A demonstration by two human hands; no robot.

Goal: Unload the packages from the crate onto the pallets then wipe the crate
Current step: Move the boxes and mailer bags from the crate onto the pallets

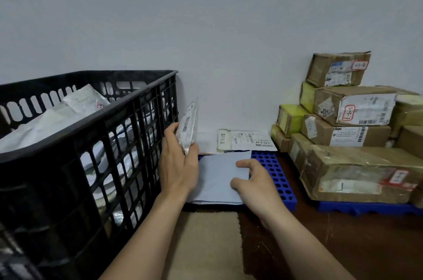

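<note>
Packet (188,124) pinched upright by left hand (178,165), long axis vertical, blue pallet (273,167) just below; right hand (251,179) (fingers curled) grips edge of grey mailer (217,176).

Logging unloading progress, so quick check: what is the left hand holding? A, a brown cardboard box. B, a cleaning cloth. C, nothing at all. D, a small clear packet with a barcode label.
D: the left hand grips a small clear packet with a barcode label, upright beside the black crate, while the right hand pinches the edge of the flat pale-blue package on the blue pallet.
</note>
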